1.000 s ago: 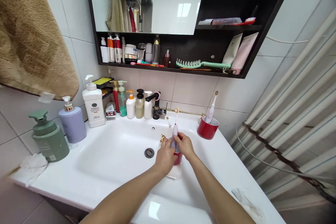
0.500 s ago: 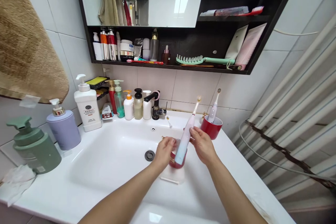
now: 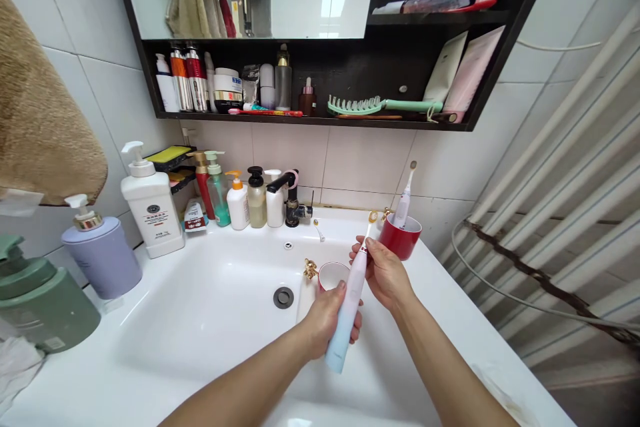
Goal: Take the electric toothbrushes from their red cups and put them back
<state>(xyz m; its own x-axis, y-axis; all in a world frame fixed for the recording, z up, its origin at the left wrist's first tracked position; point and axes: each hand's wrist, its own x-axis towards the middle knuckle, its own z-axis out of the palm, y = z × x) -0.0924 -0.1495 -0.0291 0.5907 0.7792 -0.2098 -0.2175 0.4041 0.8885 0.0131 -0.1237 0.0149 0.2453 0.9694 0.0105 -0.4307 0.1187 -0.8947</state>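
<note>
Over the sink basin, both my hands are on a pink-and-blue electric toothbrush [image 3: 345, 330], tilted with its bristle end up and away from me. My left hand [image 3: 326, 320] is wrapped round the handle's middle. Higher up, the fingers of my right hand [image 3: 387, 273] close on its narrow neck, just below the brush head. Behind my left hand, partly hidden, a red cup [image 3: 334, 272] with a white inside and a gold ornament handle sits on a pale block in the basin. Another red cup [image 3: 400, 244] on the right rim holds a second electric toothbrush [image 3: 402, 209].
A loose brush head [image 3: 319, 231] lies on the back ledge right of the black faucet [image 3: 293, 203]. Several pump bottles line the left and back rim, including a purple bottle [image 3: 105, 260]. An open cabinet shelf [image 3: 370, 121] overhangs the back; white pipes [image 3: 560, 200] run at right.
My left hand has left the red cup and taken hold of the toothbrush handle. The toothbrush has come lower and nearer to me, while my right hand has shifted up to its neck.
</note>
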